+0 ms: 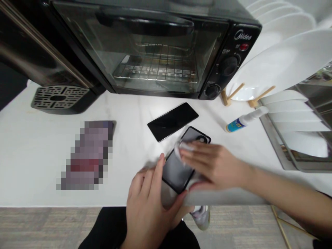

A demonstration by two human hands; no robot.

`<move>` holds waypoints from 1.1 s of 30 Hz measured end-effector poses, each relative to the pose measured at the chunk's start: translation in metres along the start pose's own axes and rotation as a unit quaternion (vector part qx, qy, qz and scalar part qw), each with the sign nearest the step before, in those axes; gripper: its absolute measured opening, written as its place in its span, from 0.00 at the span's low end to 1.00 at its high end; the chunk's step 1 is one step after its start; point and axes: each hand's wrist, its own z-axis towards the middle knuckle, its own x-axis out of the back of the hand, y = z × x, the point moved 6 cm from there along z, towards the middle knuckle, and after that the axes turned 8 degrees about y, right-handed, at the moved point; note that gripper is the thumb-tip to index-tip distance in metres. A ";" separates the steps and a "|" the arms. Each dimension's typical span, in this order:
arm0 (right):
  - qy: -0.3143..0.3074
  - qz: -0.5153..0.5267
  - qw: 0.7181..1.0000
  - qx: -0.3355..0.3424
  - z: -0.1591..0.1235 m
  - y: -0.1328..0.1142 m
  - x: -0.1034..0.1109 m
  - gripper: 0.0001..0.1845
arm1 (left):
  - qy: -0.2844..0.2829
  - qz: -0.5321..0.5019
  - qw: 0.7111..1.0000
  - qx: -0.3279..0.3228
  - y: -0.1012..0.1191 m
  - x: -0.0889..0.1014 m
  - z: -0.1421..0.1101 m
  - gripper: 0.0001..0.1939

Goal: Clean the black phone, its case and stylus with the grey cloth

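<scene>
A grey phone case (173,168) with a black rim and a round camera ring lies at a slant near the counter's front edge. My left hand (150,197) grips its lower end, thumb on the near edge and fingers along the left side. Pressed against the case's surface is a white wipe (183,148), bunched under the fingertips of my right hand (210,162), which is smeared by motion. Just beyond the case rests a black smartphone (173,121), screen up, apart from both hands.
Behind stands a black toaster oven (155,62). On the right are a small spray bottle (236,123), white plates (287,62) in a wooden rack (227,98), and a metal dish rack (277,138). At left are a drip tray (59,98) and a pixelated flat object (86,152).
</scene>
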 end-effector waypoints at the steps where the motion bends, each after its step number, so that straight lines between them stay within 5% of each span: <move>1: -0.017 0.041 0.998 0.037 0.000 -0.008 -0.002 0.38 | 0.000 -0.003 1.000 0.000 0.000 0.000 0.000 0.47; 3: -0.030 0.061 0.997 0.043 0.000 -0.012 -0.003 0.35 | -0.004 -0.005 1.000 0.004 0.000 0.000 -0.001 0.48; 7: 0.015 -0.033 0.997 -0.069 0.000 0.000 0.000 0.29 | -0.009 -0.001 1.000 0.006 0.000 0.000 -0.001 0.49; 11: 0.018 0.077 0.996 0.037 0.000 -0.018 -0.002 0.30 | -0.010 -0.007 1.000 0.008 0.001 0.000 0.001 0.46; 15: 0.023 -0.017 0.997 -0.066 0.000 0.002 0.003 0.25 | -0.013 -0.006 1.000 0.008 0.002 0.001 0.001 0.48; 19: 0.008 0.075 0.997 0.034 0.003 -0.020 -0.002 0.31 | -0.015 -0.040 0.999 0.013 0.001 0.000 0.001 0.46; 23: -0.006 0.041 0.999 -0.021 0.006 -0.023 -0.009 0.25 | -0.030 -0.065 0.997 0.035 -0.001 0.001 0.000 0.49; 26: -0.021 0.105 0.994 0.022 0.006 -0.028 -0.006 0.34 | -0.052 -0.102 0.992 0.057 -0.002 0.002 0.000 0.52; 29: -0.048 0.159 0.986 0.031 0.002 -0.019 0.002 0.26 | -0.063 -0.119 0.988 0.070 -0.003 0.003 0.001 0.56; 33: -0.003 0.067 0.998 -0.021 0.000 0.000 0.013 0.20 | -0.078 -0.095 0.990 0.062 -0.002 0.003 0.002 0.58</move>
